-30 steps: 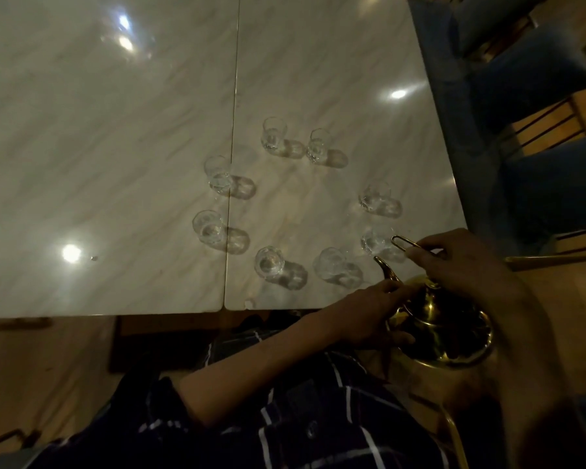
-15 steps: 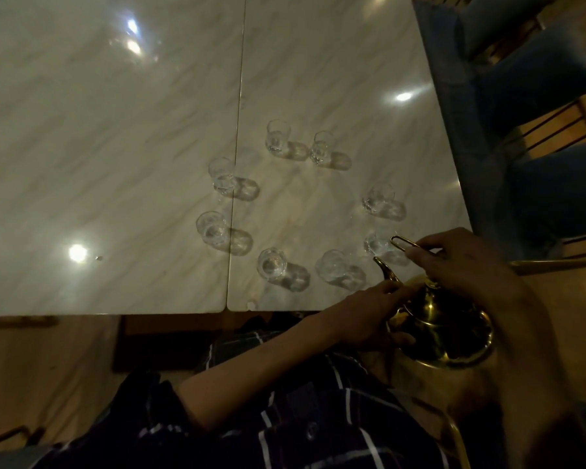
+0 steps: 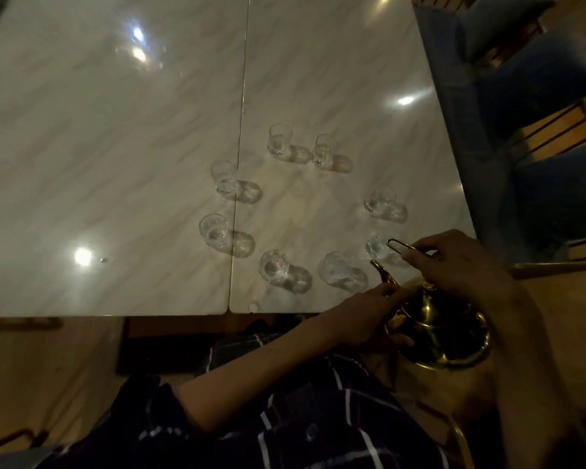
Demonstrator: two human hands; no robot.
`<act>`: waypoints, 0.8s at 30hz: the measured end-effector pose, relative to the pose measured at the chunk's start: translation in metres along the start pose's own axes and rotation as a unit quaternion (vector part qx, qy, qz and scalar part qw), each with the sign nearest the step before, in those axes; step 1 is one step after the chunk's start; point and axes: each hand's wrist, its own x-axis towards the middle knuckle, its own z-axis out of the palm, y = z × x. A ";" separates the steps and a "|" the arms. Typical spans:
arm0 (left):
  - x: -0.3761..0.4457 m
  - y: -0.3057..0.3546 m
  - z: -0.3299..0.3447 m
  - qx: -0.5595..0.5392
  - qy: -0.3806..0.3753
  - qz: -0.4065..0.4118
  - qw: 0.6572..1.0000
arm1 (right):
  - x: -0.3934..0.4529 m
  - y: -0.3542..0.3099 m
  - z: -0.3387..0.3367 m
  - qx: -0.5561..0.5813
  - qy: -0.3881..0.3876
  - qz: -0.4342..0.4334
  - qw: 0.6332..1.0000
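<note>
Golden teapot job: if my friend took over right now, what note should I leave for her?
Left hand: holds the golden teapot by its side, just below the spout.
Right hand: pinches the pot's thin loop handle.
Things: the teapot is held at the near edge of the marble table. Eight small glasses stand in a ring.
Done: glasses set out; can't tell if any is filled.
Left: probably pouring into each glass.

Shiny brass teapot (image 3: 444, 333), spout twd table (image 3: 115, 164), just off its near edge.
</note>
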 end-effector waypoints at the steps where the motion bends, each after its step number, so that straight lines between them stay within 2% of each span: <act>1: 0.000 0.000 0.000 0.000 0.001 0.000 1.000 | 0.001 0.000 0.001 0.003 -0.001 0.000 1.000; 24: -0.003 -0.006 -0.012 -0.005 0.011 0.008 1.000 | 0.011 -0.009 0.002 0.012 -0.016 0.007 1.000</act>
